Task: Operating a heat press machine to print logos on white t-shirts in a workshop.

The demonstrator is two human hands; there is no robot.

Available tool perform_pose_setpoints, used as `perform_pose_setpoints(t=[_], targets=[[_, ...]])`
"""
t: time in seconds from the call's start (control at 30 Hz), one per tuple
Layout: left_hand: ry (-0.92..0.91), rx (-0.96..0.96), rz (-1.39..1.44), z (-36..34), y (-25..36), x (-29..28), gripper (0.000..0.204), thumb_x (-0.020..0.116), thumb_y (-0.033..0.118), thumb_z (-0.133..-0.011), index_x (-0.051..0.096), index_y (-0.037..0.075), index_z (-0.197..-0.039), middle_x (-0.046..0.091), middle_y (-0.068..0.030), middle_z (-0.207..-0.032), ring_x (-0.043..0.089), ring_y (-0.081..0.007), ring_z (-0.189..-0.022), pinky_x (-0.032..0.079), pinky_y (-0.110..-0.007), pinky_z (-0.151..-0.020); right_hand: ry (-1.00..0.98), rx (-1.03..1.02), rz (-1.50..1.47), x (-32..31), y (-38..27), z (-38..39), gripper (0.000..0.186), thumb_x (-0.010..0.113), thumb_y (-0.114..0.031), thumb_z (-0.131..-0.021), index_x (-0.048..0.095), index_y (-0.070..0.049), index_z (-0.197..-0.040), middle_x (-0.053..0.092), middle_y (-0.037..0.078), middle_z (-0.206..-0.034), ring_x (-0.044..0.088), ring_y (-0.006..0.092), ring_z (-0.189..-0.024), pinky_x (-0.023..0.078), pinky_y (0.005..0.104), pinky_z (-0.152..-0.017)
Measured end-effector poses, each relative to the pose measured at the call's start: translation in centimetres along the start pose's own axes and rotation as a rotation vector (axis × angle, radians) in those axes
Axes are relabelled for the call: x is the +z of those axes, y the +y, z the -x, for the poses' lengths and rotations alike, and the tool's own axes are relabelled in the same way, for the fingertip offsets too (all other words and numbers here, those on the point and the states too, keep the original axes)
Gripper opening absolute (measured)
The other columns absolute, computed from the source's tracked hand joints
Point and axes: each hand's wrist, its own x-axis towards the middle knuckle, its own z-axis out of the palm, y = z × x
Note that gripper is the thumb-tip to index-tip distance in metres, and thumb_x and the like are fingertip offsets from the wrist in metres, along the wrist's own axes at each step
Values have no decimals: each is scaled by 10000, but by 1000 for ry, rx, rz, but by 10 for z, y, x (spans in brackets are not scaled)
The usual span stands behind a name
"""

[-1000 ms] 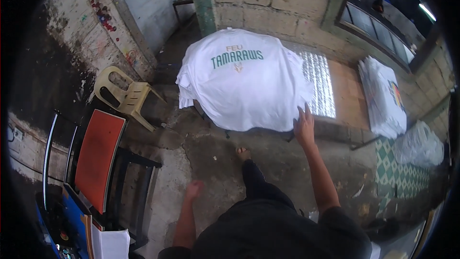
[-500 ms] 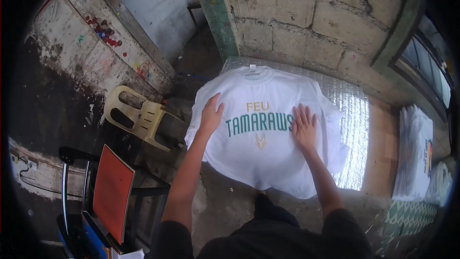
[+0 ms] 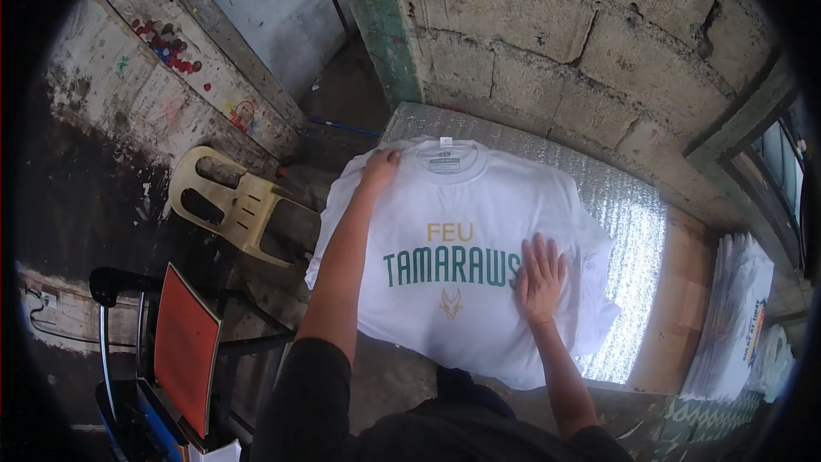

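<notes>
A white T-shirt (image 3: 462, 325) with gold and green print on its chest lies spread out, collar at the far side. More white fabric edges show at its right side, like layers underneath. My left hand (image 3: 381, 169) rests on the shirt's left shoulder beside the collar, its fingers foreshortened and seemingly laid on the cloth. Flat on the chest, my right hand (image 3: 541, 281) presses at the right end of the green lettering with its fingers stretched out. Under the shirt is a table covered with silvery foil sheeting (image 3: 620, 197).
A stack of white printed shirts (image 3: 727, 316) stands at the right, past a bare wooden strip (image 3: 676, 308). To the left are a cream plastic chair (image 3: 231, 205) and a black-framed chair with a red board (image 3: 186, 351). A block wall (image 3: 530, 51) closes the far side.
My left hand has slid away from me, up to the shirt's shoulder. The right hand stays flat beside the lettering. The view has shifted, so the shirt appears lower.
</notes>
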Motion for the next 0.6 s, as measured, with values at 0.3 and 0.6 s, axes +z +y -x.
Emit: perform_pose_setpoints(t=[0.3,0.6], targets=[[191,272,233,75,48,-26,166,535,180,-931,584,37,-1000,641,-137,-942,618,-301,-887,463,-401,-771,19,3,-22,3,4,3,546,427,-221,-877,395,-109,-1410,345,114,-1481,253,302,-1397,90,449,-1144],[-906,415,191,389,66,-17,319,538,274,-923,489,69,-1164,611,-175,-991,613,-348,-919,473,-436,-792,256,89,-436,15,12,8,553,416,-77,-897,338,-139,-1441,273,175,-1498,275,363,-1366,243,439,-1099]])
